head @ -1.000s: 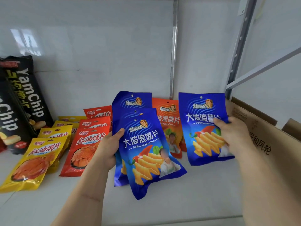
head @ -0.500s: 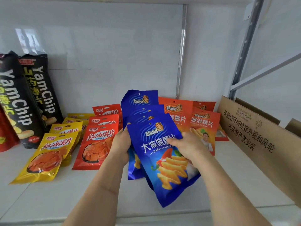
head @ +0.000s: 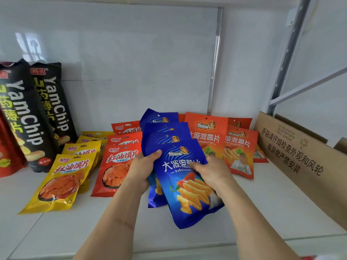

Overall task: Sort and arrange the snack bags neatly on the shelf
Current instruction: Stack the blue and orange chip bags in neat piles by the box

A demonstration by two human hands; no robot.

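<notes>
A fanned stack of blue chip bags [head: 185,186] sits at the middle of the white shelf [head: 262,212]. My left hand [head: 142,169] grips the stack's left edge, thumb on the front bag. My right hand [head: 210,170] holds the front blue bag from the right, fingers curled over its face. Orange chip bags [head: 238,147] lie overlapped to the right. Red bags [head: 118,166] and yellow bags [head: 62,182] lie in rows to the left.
Tall black YamChip bags [head: 33,119] stand at the far left beside a red bag [head: 5,158]. A brown cardboard box [head: 304,166] lines the right side. A metal upright [head: 289,53] rises behind it.
My right hand brought its blue bag leftwards from the right and laid it on the front of the blue stack. The orange bags behind came into view.
</notes>
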